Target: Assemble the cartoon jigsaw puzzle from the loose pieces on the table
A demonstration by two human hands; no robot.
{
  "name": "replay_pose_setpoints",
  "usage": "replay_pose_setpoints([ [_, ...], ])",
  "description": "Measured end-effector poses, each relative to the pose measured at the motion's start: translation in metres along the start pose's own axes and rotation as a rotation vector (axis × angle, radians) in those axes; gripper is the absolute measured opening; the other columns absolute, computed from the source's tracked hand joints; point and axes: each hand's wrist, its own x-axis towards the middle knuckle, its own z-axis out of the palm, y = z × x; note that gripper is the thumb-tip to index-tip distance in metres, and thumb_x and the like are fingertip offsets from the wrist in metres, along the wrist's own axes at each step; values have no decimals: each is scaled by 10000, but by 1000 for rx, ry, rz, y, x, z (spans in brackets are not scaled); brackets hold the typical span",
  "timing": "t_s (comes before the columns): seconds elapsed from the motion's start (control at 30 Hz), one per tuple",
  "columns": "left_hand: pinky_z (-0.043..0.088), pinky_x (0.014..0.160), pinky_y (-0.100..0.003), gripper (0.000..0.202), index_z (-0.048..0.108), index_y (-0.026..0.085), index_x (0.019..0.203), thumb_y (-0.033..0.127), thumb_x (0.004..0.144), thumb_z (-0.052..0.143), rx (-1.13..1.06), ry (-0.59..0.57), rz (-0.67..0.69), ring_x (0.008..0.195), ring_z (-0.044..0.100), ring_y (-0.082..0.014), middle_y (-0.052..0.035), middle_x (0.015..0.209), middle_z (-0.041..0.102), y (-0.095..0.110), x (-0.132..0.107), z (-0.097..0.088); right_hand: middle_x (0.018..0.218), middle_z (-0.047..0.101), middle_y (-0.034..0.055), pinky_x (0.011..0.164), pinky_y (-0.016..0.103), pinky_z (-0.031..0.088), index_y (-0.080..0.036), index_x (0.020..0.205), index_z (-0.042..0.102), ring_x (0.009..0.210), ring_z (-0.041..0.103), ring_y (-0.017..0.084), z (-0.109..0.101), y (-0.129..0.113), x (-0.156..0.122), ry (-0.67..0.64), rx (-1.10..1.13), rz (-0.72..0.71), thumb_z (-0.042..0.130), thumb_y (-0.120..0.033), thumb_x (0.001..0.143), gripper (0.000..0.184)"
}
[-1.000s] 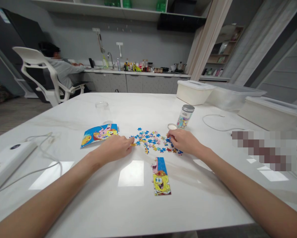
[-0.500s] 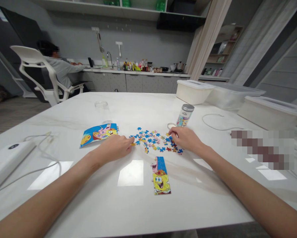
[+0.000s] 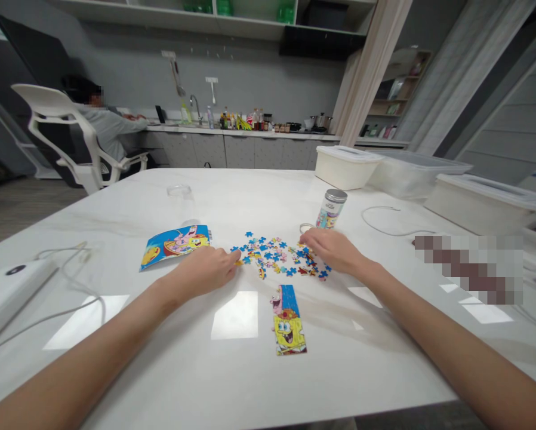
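Loose jigsaw pieces (image 3: 272, 255), mostly blue with some yellow, pink and red, lie in a spread between my hands. At the pile's left edge my left hand (image 3: 212, 267) is closed, its fingertips on a yellow-orange puzzle piece (image 3: 239, 263). My right hand (image 3: 333, 248) bends over the right edge with thumb and fingers pinched together; whatever is in them is hidden. Closer to me lies a joined strip of puzzle (image 3: 289, 322) with a yellow cartoon face and a pink figure. A curled picture sheet (image 3: 173, 246) in matching colours rests beyond my left forearm.
Behind my right hand stands a printed can (image 3: 331, 209) with a silver lid. A clear jar (image 3: 181, 203) is at the back left. White bins (image 3: 346, 167) line the far right, a power strip (image 3: 19, 298) and cables the left. A person (image 3: 102, 128) sits beyond the table.
The whole view has shifted slightly. My right hand's fingers have moved a little at the edge of the pile; my left hand keeps its place, and the joined strip is unchanged.
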Motion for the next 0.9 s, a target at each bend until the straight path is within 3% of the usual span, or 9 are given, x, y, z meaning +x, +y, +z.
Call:
replay_pose_setpoints([
  [0.1,421,544,-298,271,601,131,1056,196,918,377,-12,6,-1,621,675,-241,-93,685,693,1,-1,-1,798,679,45,691,286,373,-200,805,669,768,610,186,-5,2,1,103,82,187,136,-397,1015,605],
  [0.33,446,572,-313,373,576,146,1225,221,935,353,-22,-1,-30,657,689,-257,-103,729,711,1,0,3,687,668,27,672,283,352,-211,692,657,743,603,194,-5,5,3,72,94,374,192,-410,1001,592],
  [0.53,463,586,-340,473,491,71,1358,254,962,310,10,-3,-68,685,694,-282,-147,737,708,1,2,6,705,696,31,696,281,405,-210,698,665,716,629,185,2,6,3,57,171,370,132,-423,1010,653],
  [0.67,455,586,-340,523,384,55,1444,130,930,324,63,-28,-115,697,694,-285,-158,738,702,1,6,4,715,704,49,664,278,414,-200,705,694,688,631,183,5,8,3,48,80,367,179,-390,1006,626],
  [0.9,440,583,-313,507,524,166,1347,62,890,331,23,-31,-104,663,681,-252,-133,738,706,-4,11,8,808,723,55,597,250,361,-200,773,679,753,630,194,7,10,7,57,-49,324,383,-229,902,324],
])
